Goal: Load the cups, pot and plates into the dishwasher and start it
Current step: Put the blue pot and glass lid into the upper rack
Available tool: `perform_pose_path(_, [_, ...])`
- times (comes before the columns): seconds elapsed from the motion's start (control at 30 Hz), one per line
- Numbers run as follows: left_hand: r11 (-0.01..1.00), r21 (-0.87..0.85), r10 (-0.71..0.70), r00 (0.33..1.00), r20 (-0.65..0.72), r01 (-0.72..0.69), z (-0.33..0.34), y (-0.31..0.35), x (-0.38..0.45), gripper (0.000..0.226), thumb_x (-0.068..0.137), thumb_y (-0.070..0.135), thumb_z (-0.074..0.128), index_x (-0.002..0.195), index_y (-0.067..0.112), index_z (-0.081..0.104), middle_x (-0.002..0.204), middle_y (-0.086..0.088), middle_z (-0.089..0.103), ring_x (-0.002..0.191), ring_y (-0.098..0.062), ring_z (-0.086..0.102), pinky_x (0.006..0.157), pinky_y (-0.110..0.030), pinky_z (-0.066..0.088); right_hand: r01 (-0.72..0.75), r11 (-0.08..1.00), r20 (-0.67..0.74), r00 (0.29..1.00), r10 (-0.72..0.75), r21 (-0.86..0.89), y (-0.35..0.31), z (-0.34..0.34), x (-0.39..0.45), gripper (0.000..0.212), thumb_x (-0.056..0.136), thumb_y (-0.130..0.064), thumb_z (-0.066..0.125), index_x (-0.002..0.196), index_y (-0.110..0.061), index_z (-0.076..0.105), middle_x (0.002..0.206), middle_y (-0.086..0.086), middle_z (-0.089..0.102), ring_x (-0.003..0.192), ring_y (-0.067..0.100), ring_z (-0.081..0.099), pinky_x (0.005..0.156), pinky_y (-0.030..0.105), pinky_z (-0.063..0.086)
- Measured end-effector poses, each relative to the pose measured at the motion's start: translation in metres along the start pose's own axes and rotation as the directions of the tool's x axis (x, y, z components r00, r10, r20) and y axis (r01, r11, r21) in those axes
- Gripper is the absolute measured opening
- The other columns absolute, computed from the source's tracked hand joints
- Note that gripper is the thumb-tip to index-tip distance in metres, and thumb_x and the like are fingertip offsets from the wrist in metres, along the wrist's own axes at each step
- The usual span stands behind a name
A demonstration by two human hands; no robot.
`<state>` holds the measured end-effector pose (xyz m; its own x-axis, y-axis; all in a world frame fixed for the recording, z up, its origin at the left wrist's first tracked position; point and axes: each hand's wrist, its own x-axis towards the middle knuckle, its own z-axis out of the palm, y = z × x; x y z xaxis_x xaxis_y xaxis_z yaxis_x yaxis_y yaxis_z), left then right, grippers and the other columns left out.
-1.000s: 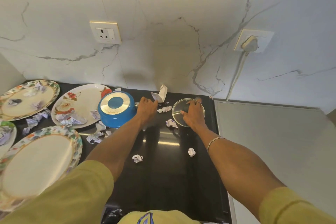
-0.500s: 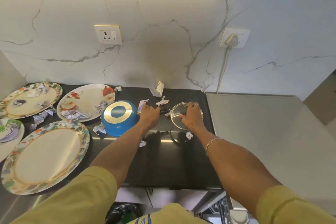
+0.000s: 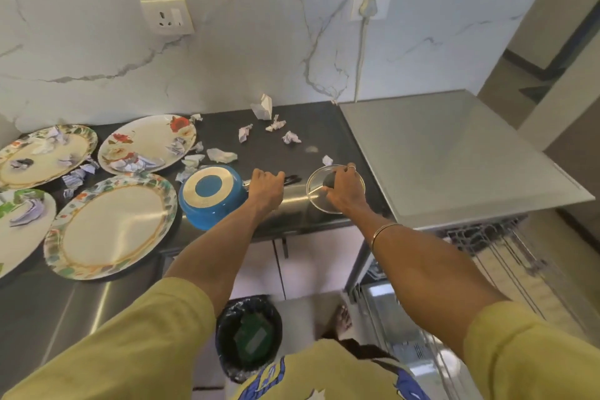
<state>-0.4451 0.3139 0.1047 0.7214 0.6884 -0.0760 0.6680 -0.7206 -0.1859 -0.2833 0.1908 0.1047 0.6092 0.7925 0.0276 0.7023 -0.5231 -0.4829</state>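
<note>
your left hand (image 3: 264, 187) curls round the handle of the upturned blue pot (image 3: 212, 198) at the counter edge; your right hand (image 3: 345, 193) seemingly pinches the glass lid (image 3: 316, 187) knob, ready for the dishwasher rack (image 3: 487, 237).

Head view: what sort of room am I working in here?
Most likely a home kitchen: a dark countertop against a marble backsplash, patterned plates, and an open dishwasher rack beneath the steel top.

The table (image 3: 292, 146) is glossy dark stone with a brushed-metal front, the wall (image 3: 259, 42) polished veined marble, the pot (image 3: 212, 196) shiny blue enamel with a bare metal base, the lid (image 3: 336, 188) clear glass, the plates (image 3: 110, 224) glazed, the scraps (image 3: 276, 123) crumpled paper.
</note>
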Motion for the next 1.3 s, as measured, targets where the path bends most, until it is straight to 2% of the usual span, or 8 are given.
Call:
perform_pose_path(0.2, [0.998, -0.006, 0.060, 0.998, -0.019, -0.060, -0.002, 0.034, -0.045, 0.023, 0.090, 0.010, 0.048, 0.113, 0.013, 0.050, 0.105, -0.016, 0.067, 0.103, -0.036, 0.060, 0.096, -0.043, 0.036, -0.058, 0.998, -0.053, 0.997, 0.057, -0.011, 0.023, -0.013, -0.067, 0.055, 0.080, -0.031, 0.078, 0.123, -0.005, 0.056, 0.128, 0.017, 0.047, 0.114, 0.033, 0.055, 0.096, 0.040, 0.052])
perform_pose_path(0.3, [0.996, -0.035, 0.076, 0.997, -0.030, -0.077, -0.003, 0.054, -0.062, 0.024, 0.089, 0.007, 0.047, 0.113, 0.012, 0.050, 0.104, -0.016, 0.068, 0.102, -0.035, 0.060, 0.094, -0.041, 0.035, -0.069, 0.997, -0.071, 0.995, 0.067, -0.023, 0.037, -0.021, -0.091, 0.054, 0.080, -0.033, 0.079, 0.122, -0.007, 0.057, 0.127, 0.016, 0.049, 0.113, 0.032, 0.056, 0.094, 0.040, 0.052])
perform_pose_path(0.5, [0.989, -0.121, 0.080, 0.995, -0.062, -0.087, -0.001, 0.100, -0.100, 0.027, 0.089, 0.006, 0.048, 0.114, 0.015, 0.053, 0.108, -0.010, 0.067, 0.105, -0.031, 0.060, 0.096, -0.039, 0.034, -0.096, 0.995, -0.068, 0.993, 0.094, -0.033, 0.067, -0.039, -0.141, 0.053, 0.082, -0.033, 0.077, 0.121, -0.005, 0.057, 0.128, 0.017, 0.048, 0.117, 0.034, 0.054, 0.099, 0.042, 0.049])
perform_pose_path(0.7, [0.993, -0.101, 0.064, 0.998, -0.017, -0.066, -0.002, 0.160, -0.147, 0.030, 0.091, 0.008, 0.043, 0.119, 0.013, 0.052, 0.109, -0.015, 0.068, 0.108, -0.035, 0.059, 0.099, -0.043, 0.032, -0.096, 0.995, -0.031, 0.995, 0.095, -0.032, 0.116, -0.056, -0.200, 0.051, 0.081, -0.036, 0.078, 0.119, -0.009, 0.058, 0.124, 0.014, 0.049, 0.115, 0.032, 0.055, 0.098, 0.041, 0.050])
perform_pose_path(0.83, [0.981, -0.191, 0.040, 0.999, -0.016, -0.042, 0.005, 0.205, -0.190, 0.027, 0.094, 0.008, 0.043, 0.117, 0.014, 0.054, 0.105, -0.012, 0.067, 0.100, -0.031, 0.060, 0.102, -0.044, 0.034, -0.059, 0.995, 0.042, 0.997, 0.062, -0.085, 0.151, -0.066, -0.247, 0.060, 0.082, -0.037, 0.076, 0.127, -0.004, 0.053, 0.127, 0.018, 0.048, 0.116, 0.030, 0.055, 0.098, 0.040, 0.052])
perform_pose_path(1.0, [0.969, -0.248, 0.017, 1.000, 0.023, -0.011, 0.012, 0.254, -0.247, 0.023, 0.095, 0.011, 0.047, 0.117, 0.013, 0.053, 0.105, -0.011, 0.065, 0.098, -0.028, 0.060, 0.101, -0.043, 0.035, -0.009, 0.988, 0.082, 0.996, 0.022, -0.155, 0.188, -0.075, -0.305, 0.062, 0.083, -0.038, 0.075, 0.127, -0.002, 0.051, 0.127, 0.019, 0.050, 0.116, 0.034, 0.054, 0.098, 0.042, 0.050])
perform_pose_path(1.13, [0.975, -0.224, 0.028, 0.996, 0.085, -0.008, 0.020, 0.280, -0.285, 0.022, 0.095, 0.011, 0.046, 0.116, 0.013, 0.051, 0.106, -0.012, 0.066, 0.100, -0.031, 0.060, 0.099, -0.044, 0.035, -0.036, 0.995, 0.106, 0.993, 0.046, -0.096, 0.206, -0.076, -0.343, 0.056, 0.082, -0.035, 0.076, 0.123, -0.004, 0.053, 0.123, 0.018, 0.052, 0.114, 0.033, 0.054, 0.096, 0.041, 0.050])
perform_pose_path(1.3, [0.983, -0.183, 0.048, 0.993, 0.106, -0.028, 0.024, 0.300, -0.317, 0.022, 0.095, 0.011, 0.045, 0.117, 0.012, 0.049, 0.106, -0.013, 0.067, 0.100, -0.032, 0.061, 0.096, -0.041, 0.035, -0.070, 0.996, 0.100, 0.992, 0.076, -0.061, 0.219, -0.074, -0.382, 0.054, 0.084, -0.034, 0.074, 0.124, -0.005, 0.052, 0.128, 0.019, 0.048, 0.119, 0.035, 0.049, 0.096, 0.042, 0.048])
